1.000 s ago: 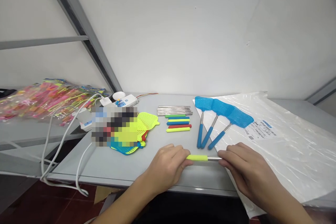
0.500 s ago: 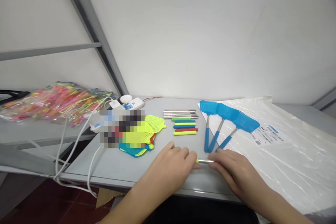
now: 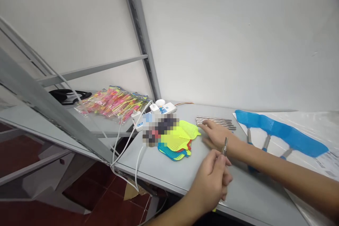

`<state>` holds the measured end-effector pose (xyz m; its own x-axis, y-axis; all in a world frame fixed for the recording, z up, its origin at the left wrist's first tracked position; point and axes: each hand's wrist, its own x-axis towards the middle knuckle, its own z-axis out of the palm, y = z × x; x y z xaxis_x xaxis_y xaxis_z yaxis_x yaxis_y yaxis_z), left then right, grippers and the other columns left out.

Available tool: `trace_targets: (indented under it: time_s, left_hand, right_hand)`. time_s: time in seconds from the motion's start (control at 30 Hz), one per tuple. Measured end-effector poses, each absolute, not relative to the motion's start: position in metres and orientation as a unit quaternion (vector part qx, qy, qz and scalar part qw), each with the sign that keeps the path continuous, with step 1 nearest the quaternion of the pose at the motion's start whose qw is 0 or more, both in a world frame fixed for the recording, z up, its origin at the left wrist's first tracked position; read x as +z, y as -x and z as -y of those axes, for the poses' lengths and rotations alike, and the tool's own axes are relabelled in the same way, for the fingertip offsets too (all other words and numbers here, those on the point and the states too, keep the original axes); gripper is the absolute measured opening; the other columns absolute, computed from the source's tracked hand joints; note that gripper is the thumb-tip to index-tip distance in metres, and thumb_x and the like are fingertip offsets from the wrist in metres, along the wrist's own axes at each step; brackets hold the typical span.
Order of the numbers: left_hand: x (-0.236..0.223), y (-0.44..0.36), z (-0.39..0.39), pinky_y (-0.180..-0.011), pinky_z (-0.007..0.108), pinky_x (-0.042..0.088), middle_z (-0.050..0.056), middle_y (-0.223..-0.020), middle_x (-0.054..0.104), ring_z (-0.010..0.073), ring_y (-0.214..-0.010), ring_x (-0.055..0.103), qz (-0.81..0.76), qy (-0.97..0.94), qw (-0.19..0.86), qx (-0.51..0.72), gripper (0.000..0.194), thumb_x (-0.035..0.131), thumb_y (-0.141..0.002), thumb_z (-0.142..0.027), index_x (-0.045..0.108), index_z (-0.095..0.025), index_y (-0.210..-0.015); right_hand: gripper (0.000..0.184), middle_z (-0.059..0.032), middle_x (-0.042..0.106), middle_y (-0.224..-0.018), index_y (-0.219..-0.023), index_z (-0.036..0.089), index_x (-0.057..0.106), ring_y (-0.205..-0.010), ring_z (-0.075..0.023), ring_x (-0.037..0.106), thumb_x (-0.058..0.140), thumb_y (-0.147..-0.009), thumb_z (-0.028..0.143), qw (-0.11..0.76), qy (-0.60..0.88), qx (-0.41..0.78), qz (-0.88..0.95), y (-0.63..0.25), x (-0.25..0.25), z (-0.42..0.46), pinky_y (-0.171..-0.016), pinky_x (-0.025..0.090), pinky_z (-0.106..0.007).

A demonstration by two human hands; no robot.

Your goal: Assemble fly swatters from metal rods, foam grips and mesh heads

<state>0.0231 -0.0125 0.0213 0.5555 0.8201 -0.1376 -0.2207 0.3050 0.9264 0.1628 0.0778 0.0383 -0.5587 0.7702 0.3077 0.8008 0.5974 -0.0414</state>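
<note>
My left hand [image 3: 214, 178] is closed round a handle with a metal rod [image 3: 225, 146] sticking up out of the fist; a bit of yellow-green shows under the hand. My right hand [image 3: 215, 133] reaches across, fingers flat and spread, by the stack of mesh swatter heads [image 3: 180, 138] and the row of metal rods [image 3: 215, 121]. It covers the coloured grips. Nothing shows in it.
Three blue fly swatters [image 3: 278, 133] lie on a clear plastic bag [image 3: 315, 123] at the right. A power strip [image 3: 161, 109] with white cables sits at the table's back left. Bagged colourful items [image 3: 113, 100] lie on the left shelf. A grey frame bar [image 3: 47, 107] crosses the left.
Both hands held the yellow-green handle and rod flat on the table. Now the left hand alone holds it upright and the right hand has moved toward the swatter heads. The view swung left.
</note>
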Motion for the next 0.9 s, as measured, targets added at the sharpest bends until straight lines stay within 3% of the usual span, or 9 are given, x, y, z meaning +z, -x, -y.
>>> trace_targets:
  time_s: [0.07,0.17,0.3,0.4,0.57,0.73,0.9]
  left_hand:
    - [0.01,-0.026,0.008,-0.036,0.019,0.03,-0.011,-0.056,0.04,0.0039,-0.03,0.024,-0.295,-0.403,0.785,0.366,0.036,0.044,-0.091,-0.058,0.043,-0.023,-0.088]
    - [0.002,-0.023,-0.001,-0.037,0.019,0.033,-0.01,-0.055,0.042,0.0039,-0.03,0.025,-0.273,-0.333,0.811,0.396,0.031,0.046,-0.091,-0.053,0.044,-0.022,-0.088]
    - [0.001,-0.021,-0.006,-0.039,0.02,0.033,-0.01,-0.053,0.039,0.0042,-0.032,0.024,-0.278,-0.263,0.821,0.425,0.029,0.044,-0.092,-0.05,0.044,-0.022,-0.085]
    - [0.001,-0.022,-0.005,-0.041,0.02,0.033,-0.009,-0.053,0.039,0.0047,-0.034,0.025,-0.272,-0.261,0.82,0.431,0.029,0.044,-0.093,-0.049,0.044,-0.021,-0.084]
    - [0.01,-0.028,-0.005,-0.041,0.02,0.026,-0.01,-0.053,0.034,0.0047,-0.036,0.02,-0.294,-0.223,0.819,0.44,0.03,0.047,-0.09,-0.05,0.042,-0.022,-0.081]
    - [0.044,-0.064,-0.017,-0.042,0.021,0.018,-0.01,-0.056,0.025,0.0052,-0.039,0.013,-0.286,-0.119,0.827,0.468,0.026,0.043,-0.092,-0.043,0.037,-0.022,-0.078]
    - [0.069,-0.112,-0.018,-0.042,0.021,0.02,-0.009,-0.056,0.024,0.0057,-0.039,0.013,-0.215,-0.107,0.864,0.443,0.034,0.033,-0.096,-0.049,0.036,-0.022,-0.076]
  right_hand:
    - [0.045,-0.0186,0.054,-0.126,-0.128,0.012,0.05,-0.113,-0.0284,0.055,0.055,-0.084,0.018,0.121,0.412,-0.068,0.9,-0.144,0.029,-0.094,-0.088,0.046,-0.042]
    - [0.039,-0.0165,0.059,-0.119,-0.12,0.012,0.057,-0.106,-0.0276,0.057,0.058,-0.082,0.019,0.101,0.377,-0.067,0.918,-0.128,0.024,-0.11,-0.087,0.043,-0.04]
    - [0.024,-0.0131,0.065,-0.105,-0.109,0.013,0.063,-0.096,-0.0236,0.058,0.052,-0.087,0.014,0.092,0.361,-0.076,0.925,-0.125,0.027,-0.119,-0.084,0.04,-0.037]
    - [0.026,-0.0123,0.064,-0.103,-0.108,0.014,0.063,-0.095,-0.0234,0.056,0.043,-0.093,0.013,0.109,0.372,-0.099,0.917,-0.132,0.039,-0.117,-0.081,0.039,-0.037]
    - [0.026,-0.0094,0.056,-0.09,-0.099,0.016,0.067,-0.08,-0.0204,0.052,0.042,-0.096,0.022,0.318,0.436,-0.107,0.835,-0.162,0.079,-0.105,-0.071,0.04,-0.034]
    - [0.025,0.0001,0.051,-0.067,-0.082,0.018,0.063,-0.061,-0.0137,0.048,0.054,-0.092,0.039,0.535,0.52,0.116,0.656,-0.212,0.116,-0.074,-0.055,0.035,-0.031]
    - [0.021,0.0012,0.045,-0.061,-0.072,0.022,0.052,-0.049,-0.0101,0.038,0.061,-0.088,0.03,0.672,0.463,0.303,0.492,-0.257,0.116,-0.018,-0.045,0.029,-0.034]
